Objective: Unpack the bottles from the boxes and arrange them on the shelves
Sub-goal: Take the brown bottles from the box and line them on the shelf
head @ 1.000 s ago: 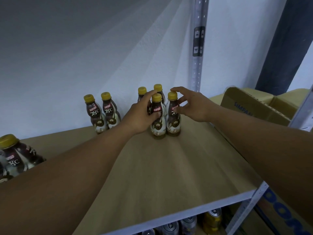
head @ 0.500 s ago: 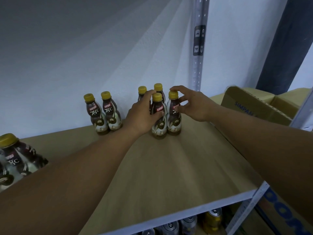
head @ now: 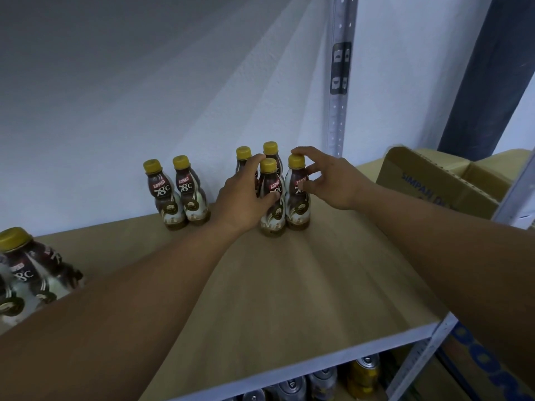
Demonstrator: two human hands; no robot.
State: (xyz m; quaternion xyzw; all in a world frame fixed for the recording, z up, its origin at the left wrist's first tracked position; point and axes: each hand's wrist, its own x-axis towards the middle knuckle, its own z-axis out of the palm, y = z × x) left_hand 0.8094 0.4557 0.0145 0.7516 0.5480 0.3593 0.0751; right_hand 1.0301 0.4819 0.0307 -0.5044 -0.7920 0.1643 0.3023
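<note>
Far back on the shelf (head: 289,299) two bottles stand upright, touching. The left grip (head: 243,198) curls round the left bottle (head: 269,219); the right grip (head: 333,182) pinches the right bottle (head: 298,211), one fingertip on its cap, thumb on its label.

Yellow caps all along these dark brown plastic bottles (head: 162,195): red name band, white "78°C" lettering, a cream swirl and a gold emblem low down. Same colours on the front-left bottle (head: 270,215) and the front-right bottle (head: 297,209). Under them the tan wood-grain shelf board (head: 289,285), white along its front edge. Behind, a pale bluish-white wall (head: 144,96). Off right, a tan cardboard box (head: 434,183) with blue print. Below, silver cans (head: 321,383) and a gold can (head: 363,374).
</note>
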